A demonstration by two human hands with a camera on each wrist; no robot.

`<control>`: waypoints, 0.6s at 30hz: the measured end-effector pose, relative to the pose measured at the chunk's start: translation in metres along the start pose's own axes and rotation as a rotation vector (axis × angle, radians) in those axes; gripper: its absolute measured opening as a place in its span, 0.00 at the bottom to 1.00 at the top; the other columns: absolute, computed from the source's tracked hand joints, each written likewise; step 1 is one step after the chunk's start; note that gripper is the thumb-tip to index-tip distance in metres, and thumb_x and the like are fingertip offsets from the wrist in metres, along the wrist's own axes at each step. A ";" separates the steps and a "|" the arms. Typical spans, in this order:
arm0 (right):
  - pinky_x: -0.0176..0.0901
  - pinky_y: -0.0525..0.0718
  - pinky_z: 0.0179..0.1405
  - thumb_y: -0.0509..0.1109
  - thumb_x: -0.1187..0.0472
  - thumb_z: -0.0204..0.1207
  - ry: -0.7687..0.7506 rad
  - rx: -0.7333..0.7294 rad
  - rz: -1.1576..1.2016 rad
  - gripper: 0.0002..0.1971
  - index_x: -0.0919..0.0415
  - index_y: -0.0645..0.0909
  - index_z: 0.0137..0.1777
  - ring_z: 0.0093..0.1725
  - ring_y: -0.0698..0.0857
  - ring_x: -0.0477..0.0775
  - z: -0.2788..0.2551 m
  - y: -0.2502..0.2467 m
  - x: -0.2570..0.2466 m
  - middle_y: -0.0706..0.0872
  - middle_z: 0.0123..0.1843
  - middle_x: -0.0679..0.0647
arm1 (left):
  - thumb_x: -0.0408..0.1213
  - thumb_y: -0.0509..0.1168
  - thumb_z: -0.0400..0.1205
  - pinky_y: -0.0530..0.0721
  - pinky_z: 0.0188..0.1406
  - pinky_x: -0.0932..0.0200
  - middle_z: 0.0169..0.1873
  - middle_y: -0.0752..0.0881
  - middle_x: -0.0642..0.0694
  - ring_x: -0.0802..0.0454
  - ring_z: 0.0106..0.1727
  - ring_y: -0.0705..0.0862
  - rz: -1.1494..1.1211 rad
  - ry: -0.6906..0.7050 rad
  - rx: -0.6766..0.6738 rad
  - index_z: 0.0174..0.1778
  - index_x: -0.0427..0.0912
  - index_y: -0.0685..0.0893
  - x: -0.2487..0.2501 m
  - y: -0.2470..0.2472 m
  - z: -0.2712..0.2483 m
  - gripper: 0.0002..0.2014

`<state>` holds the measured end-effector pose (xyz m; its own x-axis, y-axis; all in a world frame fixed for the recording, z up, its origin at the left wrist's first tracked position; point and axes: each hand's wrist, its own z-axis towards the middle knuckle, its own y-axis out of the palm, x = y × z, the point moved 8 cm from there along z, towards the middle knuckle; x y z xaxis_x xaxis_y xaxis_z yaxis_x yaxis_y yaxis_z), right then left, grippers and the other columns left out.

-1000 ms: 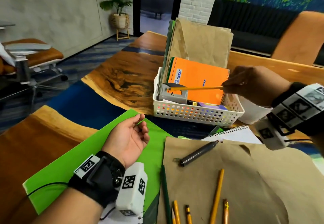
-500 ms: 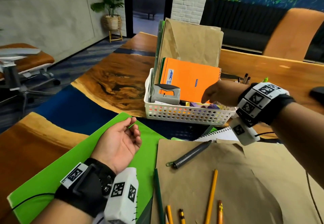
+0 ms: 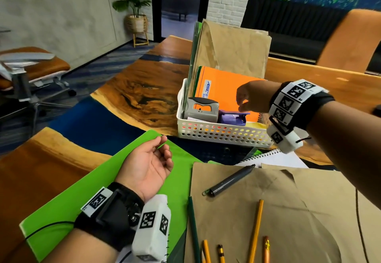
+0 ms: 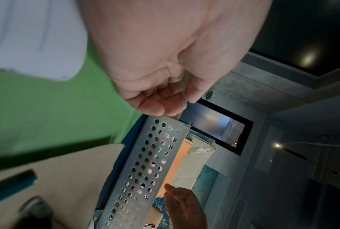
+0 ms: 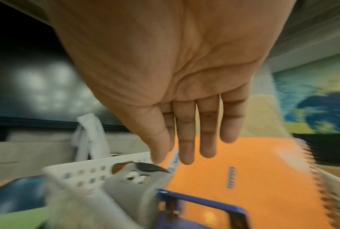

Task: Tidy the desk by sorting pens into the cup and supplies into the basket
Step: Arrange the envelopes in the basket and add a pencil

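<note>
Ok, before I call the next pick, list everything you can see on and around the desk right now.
Basket: one, white, mid-desk.
Notebook: one, orange, upright in basket.
Stapler: one, grey, basket's left end.
Purple item: one, beside stapler.
Brown envelopes: tan, upright behind notebook.
Folder: one, green, under left hand.
Brown paper: tan, near edge.
Marker: one, dark, on paper.
Pencils: several, yellow/orange, one green.
Spiral pad: one, white.
Left hand: palm up, empty.
Right hand: over basket, empty.

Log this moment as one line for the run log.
right hand: open, empty, above basket | left hand: idle, palm up on green folder | pencils: unsorted on brown paper
</note>
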<state>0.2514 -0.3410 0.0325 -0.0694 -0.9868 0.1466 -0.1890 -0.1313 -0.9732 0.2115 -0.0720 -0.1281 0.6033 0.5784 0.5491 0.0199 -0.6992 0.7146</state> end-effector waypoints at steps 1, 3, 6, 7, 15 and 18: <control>0.43 0.82 0.50 0.72 0.57 0.79 -0.038 0.033 0.004 0.06 0.52 0.85 0.54 0.54 0.85 0.56 -0.010 -0.006 -0.010 0.89 0.54 0.50 | 0.40 0.63 0.87 0.77 0.36 0.61 0.37 0.82 0.47 0.55 0.36 0.80 0.002 -0.003 0.000 0.55 0.43 0.85 0.000 0.000 -0.001 0.08; 0.38 0.79 0.40 0.72 0.58 0.78 -0.166 0.040 -0.009 0.04 0.46 0.84 0.46 0.46 0.85 0.51 -0.038 -0.006 -0.039 0.88 0.47 0.43 | 0.40 0.63 0.87 0.77 0.36 0.61 0.37 0.82 0.47 0.55 0.36 0.80 0.003 -0.005 0.003 0.54 0.42 0.85 -0.001 0.001 -0.001 0.08; 0.33 0.80 0.39 0.75 0.55 0.74 -0.360 -0.239 0.019 0.05 0.45 0.86 0.49 0.44 0.85 0.44 -0.086 0.037 -0.084 0.88 0.46 0.40 | 0.40 0.63 0.87 0.78 0.34 0.63 0.36 0.82 0.47 0.55 0.34 0.80 0.006 0.000 0.013 0.53 0.43 0.86 -0.001 0.001 -0.001 0.07; 0.36 0.83 0.45 0.76 0.54 0.73 -0.391 -0.344 0.000 0.09 0.44 0.85 0.52 0.47 0.85 0.45 -0.099 0.057 -0.092 0.88 0.49 0.40 | 0.40 0.63 0.87 0.78 0.33 0.63 0.36 0.81 0.47 0.55 0.34 0.80 0.007 0.001 0.016 0.53 0.43 0.86 -0.001 0.001 -0.001 0.07; 0.52 0.86 0.52 0.70 0.57 0.80 -0.283 -0.054 0.051 0.08 0.44 0.84 0.56 0.48 0.86 0.53 -0.069 0.020 -0.056 0.87 0.51 0.45 | 0.39 0.63 0.87 0.77 0.35 0.62 0.36 0.82 0.47 0.55 0.35 0.79 0.006 0.008 0.018 0.54 0.42 0.86 0.000 0.003 -0.004 0.08; 0.50 0.85 0.53 0.71 0.59 0.81 -0.149 0.122 0.077 0.11 0.45 0.86 0.59 0.50 0.86 0.55 -0.043 -0.025 -0.018 0.88 0.52 0.45 | 0.39 0.63 0.87 0.78 0.34 0.62 0.36 0.82 0.46 0.55 0.35 0.80 0.014 0.006 0.018 0.55 0.42 0.86 0.000 0.003 -0.004 0.08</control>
<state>0.2155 -0.3155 0.0613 0.0686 -0.9963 0.0514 -0.0679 -0.0561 -0.9961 0.2080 -0.0725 -0.1244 0.5985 0.5714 0.5616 0.0263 -0.7146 0.6990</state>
